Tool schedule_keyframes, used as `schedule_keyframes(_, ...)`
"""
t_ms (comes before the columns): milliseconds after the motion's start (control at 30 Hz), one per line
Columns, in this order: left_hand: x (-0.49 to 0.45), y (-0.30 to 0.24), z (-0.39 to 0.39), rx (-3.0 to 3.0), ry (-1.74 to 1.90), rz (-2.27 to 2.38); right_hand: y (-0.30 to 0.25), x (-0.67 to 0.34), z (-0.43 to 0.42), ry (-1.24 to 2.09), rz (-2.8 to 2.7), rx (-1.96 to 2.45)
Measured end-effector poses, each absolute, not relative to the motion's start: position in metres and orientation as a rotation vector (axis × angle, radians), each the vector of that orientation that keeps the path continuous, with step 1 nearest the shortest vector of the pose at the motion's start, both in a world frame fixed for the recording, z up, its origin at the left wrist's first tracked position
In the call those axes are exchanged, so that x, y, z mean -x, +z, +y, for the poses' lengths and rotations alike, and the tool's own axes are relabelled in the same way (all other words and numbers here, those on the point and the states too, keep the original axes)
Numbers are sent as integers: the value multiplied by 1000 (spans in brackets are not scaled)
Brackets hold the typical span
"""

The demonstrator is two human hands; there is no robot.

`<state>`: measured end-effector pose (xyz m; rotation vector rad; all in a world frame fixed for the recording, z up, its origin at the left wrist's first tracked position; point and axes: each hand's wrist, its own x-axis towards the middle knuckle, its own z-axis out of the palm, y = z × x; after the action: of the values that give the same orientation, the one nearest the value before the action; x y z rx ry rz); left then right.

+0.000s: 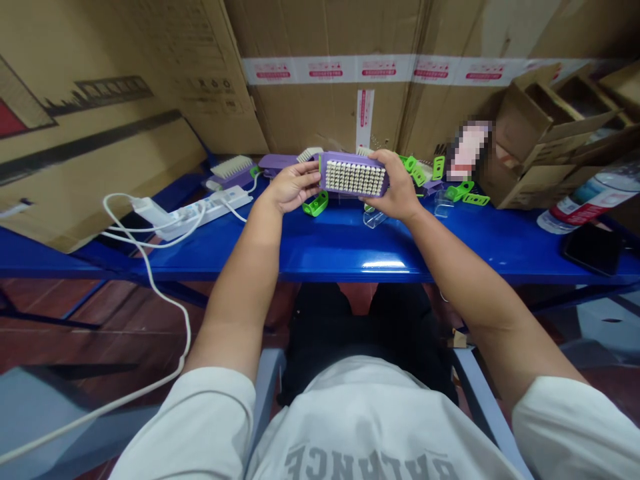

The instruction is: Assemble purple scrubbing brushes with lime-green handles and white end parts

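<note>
Both my hands hold up a purple scrubbing brush (355, 177) above the blue table, its block of pale bristles turned toward me. My left hand (295, 185) pinches the left end, where a bright green edge shows. Around the right end, my right hand (399, 188) is closed with the thumb on top. Just below the brush lies a green plastic piece (315, 204), and a clear plastic part (374, 219) rests under my right hand. Another purple brush (232, 170) lies bristles up to the left; more purple pieces behind are partly hidden.
A white power strip (207, 208) with cables is on the left of the blue table (330, 250). To the right are loose green pieces (459, 191), open cardboard boxes (533, 143), a bottle (590, 200) and a black phone (593, 249). Large cartons (320, 120) stand behind.
</note>
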<state>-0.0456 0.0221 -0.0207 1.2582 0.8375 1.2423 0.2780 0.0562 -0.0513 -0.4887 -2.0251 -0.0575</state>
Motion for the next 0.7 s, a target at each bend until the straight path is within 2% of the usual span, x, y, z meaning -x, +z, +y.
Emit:
schedule_keyframes(367, 44, -20, 20, -1235, 1248, 832, -49, -276, 52, -8, -2012, 563)
schedule_keyframes(567, 42, -17, 16, -1214, 1248, 860, -51, -277, 55, -79, -2012, 454)
schedule_keyframes(700, 43, -17, 16, -1228, 1244, 864, -49, -277, 52, -19, -2045, 557)
